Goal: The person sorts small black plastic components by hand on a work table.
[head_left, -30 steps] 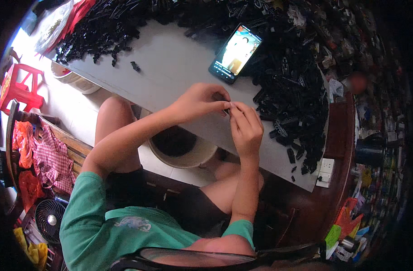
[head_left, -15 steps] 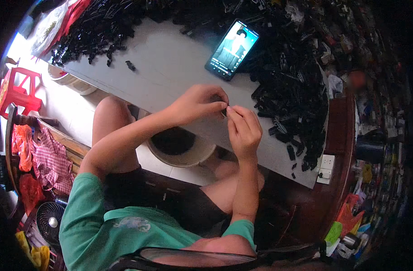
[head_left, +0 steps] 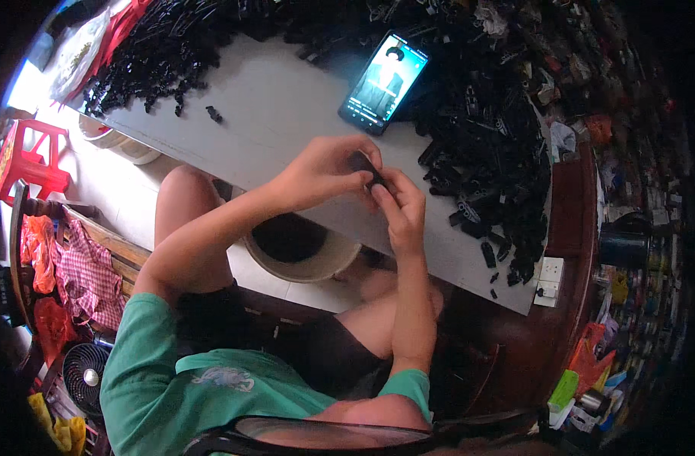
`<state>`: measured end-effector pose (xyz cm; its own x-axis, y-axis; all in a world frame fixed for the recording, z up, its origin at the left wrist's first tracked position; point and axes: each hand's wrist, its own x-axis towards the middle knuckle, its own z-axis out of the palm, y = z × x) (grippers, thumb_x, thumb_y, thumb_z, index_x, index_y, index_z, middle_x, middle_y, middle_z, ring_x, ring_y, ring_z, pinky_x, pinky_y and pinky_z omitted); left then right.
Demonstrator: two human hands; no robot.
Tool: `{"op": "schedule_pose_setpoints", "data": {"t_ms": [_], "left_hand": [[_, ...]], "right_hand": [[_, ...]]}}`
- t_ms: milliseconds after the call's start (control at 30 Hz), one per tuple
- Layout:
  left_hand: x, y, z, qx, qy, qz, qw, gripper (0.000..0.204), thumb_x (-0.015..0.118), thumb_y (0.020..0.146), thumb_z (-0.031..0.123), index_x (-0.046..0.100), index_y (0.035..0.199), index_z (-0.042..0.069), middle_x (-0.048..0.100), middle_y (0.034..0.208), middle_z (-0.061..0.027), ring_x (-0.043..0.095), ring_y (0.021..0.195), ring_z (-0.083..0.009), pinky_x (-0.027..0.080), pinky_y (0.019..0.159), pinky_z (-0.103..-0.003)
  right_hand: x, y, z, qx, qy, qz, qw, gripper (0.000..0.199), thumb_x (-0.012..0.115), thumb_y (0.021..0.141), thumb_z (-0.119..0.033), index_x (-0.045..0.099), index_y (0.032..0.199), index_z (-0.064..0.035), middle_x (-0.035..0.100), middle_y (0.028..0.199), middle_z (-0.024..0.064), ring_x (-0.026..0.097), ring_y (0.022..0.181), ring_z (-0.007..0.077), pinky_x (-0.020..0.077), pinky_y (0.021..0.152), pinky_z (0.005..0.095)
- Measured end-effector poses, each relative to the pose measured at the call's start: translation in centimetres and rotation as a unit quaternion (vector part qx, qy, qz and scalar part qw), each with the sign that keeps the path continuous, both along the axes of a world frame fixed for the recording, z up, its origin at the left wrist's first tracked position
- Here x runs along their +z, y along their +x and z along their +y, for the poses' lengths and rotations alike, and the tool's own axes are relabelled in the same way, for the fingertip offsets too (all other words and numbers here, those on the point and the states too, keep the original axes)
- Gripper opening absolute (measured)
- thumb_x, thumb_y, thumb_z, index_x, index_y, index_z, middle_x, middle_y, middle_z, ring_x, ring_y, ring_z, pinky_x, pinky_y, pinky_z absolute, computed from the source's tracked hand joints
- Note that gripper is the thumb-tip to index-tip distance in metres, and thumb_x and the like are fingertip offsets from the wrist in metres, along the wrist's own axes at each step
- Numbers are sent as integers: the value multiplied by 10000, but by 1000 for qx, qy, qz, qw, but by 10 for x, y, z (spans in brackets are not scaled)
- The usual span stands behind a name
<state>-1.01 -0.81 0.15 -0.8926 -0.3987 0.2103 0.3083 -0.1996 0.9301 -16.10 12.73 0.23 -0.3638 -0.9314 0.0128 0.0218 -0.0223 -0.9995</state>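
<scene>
Both hands, left hand [head_left: 321,173] and right hand [head_left: 401,209], pinch one small black plastic part [head_left: 365,166] between fingertips above the table's [head_left: 287,106] near edge.

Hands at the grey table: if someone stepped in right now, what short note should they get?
Left hand and right hand together pinch one small black part over the grey table edge.
Loose black parts are heaped to the right, another pile lies far left.
A lit phone lies ahead, a round tub sits below.
How many are done or left cannot be told.
</scene>
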Motion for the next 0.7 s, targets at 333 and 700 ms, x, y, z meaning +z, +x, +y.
{"op": "schedule_pose_setpoints", "data": {"t_ms": [333, 700], "left_hand": [[-12, 3, 6, -234, -305, -23, 923, 278, 724, 808, 67, 671, 1079, 30, 714, 1033, -127, 681, 971, -285, 522, 862, -383], [1, 55, -49, 305, -569, -390, 657, 326, 705, 845, 186, 635, 1138, 61, 624, 1154, -142, 619, 1093, -310, 525, 878, -433]], "right_hand": [[-9, -66, -21, -194, 88, 745, 632, 300, 635, 946, -294, 698, 1121, -59, 597, 1231, 124, 608, 1078, 296, 393, 1035, 487], [-6, -47, -8, -186, 70, 636, 746, 185, 590, 906, 6, 666, 1073, -13, 620, 1135, 135, 636, 1026, 329, 540, 862, 413]]}}
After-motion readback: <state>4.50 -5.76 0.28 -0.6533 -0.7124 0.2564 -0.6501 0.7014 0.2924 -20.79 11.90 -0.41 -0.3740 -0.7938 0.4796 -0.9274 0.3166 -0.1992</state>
